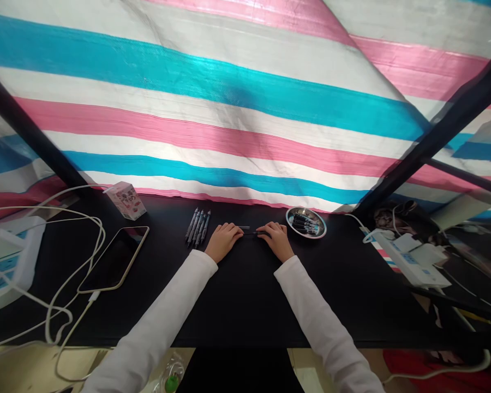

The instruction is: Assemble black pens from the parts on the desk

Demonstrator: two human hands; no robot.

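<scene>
White sleeves [163, 305] stretched over the black desk [237, 300]. The left hand [224, 241] and right hand [275, 240] faced each other, fingers pinched narrowly on slim pen parts [244, 227] between them. Pens [197, 227] lay beside the left hand; a bowl [301, 211] of black pieces [304, 224] stood near the right.

the black table [245, 305] bears pens [197, 227], a phone [117, 259], a box [125, 201] and a metal bowl [305, 211].
</scene>
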